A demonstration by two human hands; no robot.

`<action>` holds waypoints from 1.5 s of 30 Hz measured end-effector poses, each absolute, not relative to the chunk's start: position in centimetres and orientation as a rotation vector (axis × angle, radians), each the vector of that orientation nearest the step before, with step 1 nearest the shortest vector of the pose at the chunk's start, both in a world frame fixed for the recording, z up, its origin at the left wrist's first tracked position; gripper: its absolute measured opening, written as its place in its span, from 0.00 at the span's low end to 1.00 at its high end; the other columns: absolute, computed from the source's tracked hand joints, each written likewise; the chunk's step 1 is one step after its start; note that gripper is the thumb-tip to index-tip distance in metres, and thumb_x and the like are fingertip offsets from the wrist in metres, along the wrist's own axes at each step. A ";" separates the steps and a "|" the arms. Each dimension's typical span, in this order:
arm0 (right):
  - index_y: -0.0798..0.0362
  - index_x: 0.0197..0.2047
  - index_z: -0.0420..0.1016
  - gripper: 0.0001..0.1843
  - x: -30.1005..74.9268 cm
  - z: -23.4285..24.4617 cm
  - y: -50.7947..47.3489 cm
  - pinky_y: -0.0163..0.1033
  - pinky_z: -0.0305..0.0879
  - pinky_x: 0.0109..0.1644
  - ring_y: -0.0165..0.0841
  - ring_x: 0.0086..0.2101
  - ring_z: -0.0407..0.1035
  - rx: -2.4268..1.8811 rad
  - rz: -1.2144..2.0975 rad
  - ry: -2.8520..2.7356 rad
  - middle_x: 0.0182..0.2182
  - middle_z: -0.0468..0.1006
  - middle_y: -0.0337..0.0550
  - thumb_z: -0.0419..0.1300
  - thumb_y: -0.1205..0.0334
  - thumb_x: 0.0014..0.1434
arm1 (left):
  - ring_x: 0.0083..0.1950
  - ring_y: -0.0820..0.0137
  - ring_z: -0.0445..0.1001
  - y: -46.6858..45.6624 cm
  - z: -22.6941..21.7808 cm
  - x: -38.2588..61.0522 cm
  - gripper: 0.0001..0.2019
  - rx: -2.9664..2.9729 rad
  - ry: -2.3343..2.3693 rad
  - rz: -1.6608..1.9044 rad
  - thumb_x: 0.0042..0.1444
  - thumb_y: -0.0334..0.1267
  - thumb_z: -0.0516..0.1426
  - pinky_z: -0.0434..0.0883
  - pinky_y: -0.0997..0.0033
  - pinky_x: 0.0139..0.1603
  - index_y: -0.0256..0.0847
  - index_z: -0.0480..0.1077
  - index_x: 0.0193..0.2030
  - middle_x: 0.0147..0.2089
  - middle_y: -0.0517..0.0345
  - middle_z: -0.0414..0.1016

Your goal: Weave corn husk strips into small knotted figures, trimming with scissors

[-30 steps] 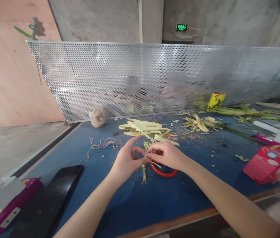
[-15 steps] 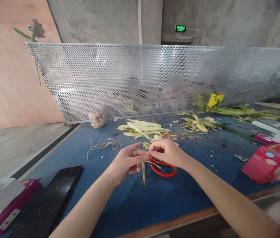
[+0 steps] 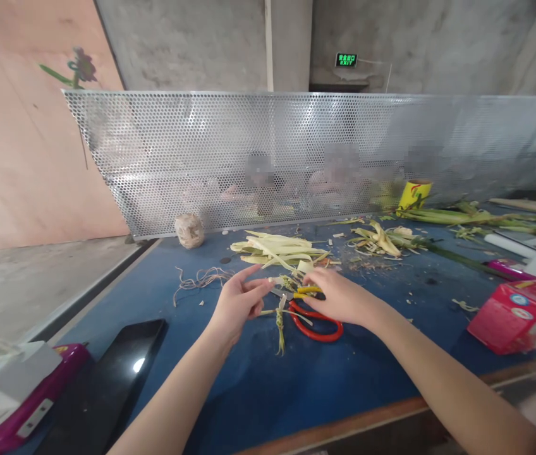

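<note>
My left hand (image 3: 236, 304) is closed in a pinch, thumb and forefinger together, with a tiny pale bit at their tips that I cannot make out. Opposite it, my right hand (image 3: 341, 296) has its fingers curled round a yellow-handled tool (image 3: 308, 290), mostly hidden, so its kind is unclear. Just below that hand lie scissors with red loop handles (image 3: 318, 333). A small knotted figure of husk strips (image 3: 280, 325) rests on the table between the hands. More knotted husk (image 3: 287, 282) sits just beyond the left fingertips.
Pale husk strips (image 3: 280, 248) lie behind the hands, with husk scraps (image 3: 379, 241) to their right. Tangled twine (image 3: 199, 282) and a black phone (image 3: 116, 373) are at left. A pink packet (image 3: 517, 316) stands at right. A perforated metal screen (image 3: 220, 151) crosses the back, people beyond it.
My hands have moved apart from where they met. The right hand now has the yellow-handled tool showing at its fingers. The knotted husk figure between them is more exposed.
</note>
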State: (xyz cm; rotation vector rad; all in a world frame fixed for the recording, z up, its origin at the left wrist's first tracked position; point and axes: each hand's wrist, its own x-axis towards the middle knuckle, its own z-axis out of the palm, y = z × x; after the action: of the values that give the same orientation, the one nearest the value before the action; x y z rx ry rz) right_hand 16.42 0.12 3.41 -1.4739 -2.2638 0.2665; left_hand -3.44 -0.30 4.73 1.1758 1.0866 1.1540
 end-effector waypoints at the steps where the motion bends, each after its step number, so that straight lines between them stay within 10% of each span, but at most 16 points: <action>1: 0.56 0.40 0.70 0.11 16.7 3.2 -0.3 0.43 0.62 0.46 0.41 0.43 0.67 -1.540 0.255 -2.311 0.42 0.72 0.52 0.57 0.63 0.52 | 0.14 0.87 0.55 -0.3 4.7 -3.5 0.32 1.175 1.092 1.171 0.41 0.39 0.65 0.48 0.79 0.14 0.36 0.61 0.54 0.33 0.59 0.74; 23: 0.60 0.43 0.66 0.22 15.2 4.9 -1.9 0.39 0.60 0.45 0.41 0.46 0.66 -1.837 -0.251 -2.414 0.42 0.71 0.55 0.49 0.83 0.44 | 0.14 0.83 0.62 0.5 4.3 -4.5 0.26 1.368 0.929 1.396 0.39 0.41 0.65 0.60 0.78 0.16 0.35 0.70 0.47 0.34 0.57 0.74; 33: 0.54 0.39 0.62 0.18 17.7 6.2 -1.4 0.35 0.60 0.28 0.33 0.27 0.67 -1.792 0.620 -1.678 0.28 0.71 0.43 0.56 0.49 0.53 | 0.14 0.85 0.52 1.1 4.0 -5.1 0.32 0.981 0.815 1.536 0.37 0.41 0.65 0.46 0.81 0.14 0.30 0.67 0.51 0.17 0.70 0.59; 45: 0.52 0.35 0.65 0.23 16.2 7.3 -2.6 0.32 0.57 0.24 0.27 0.23 0.62 -1.493 1.068 -1.632 0.25 0.67 0.37 0.60 0.41 0.47 | 0.14 0.86 0.53 1.2 4.4 -5.0 0.27 0.835 0.743 1.554 0.33 0.35 0.67 0.45 0.82 0.13 0.31 0.71 0.45 0.16 0.71 0.57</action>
State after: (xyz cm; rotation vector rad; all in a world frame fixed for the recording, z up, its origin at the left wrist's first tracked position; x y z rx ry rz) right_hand 16.23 -2.59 7.34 -1.4932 -1.6321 1.0680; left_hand -4.98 1.22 4.44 0.8349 0.7425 1.5536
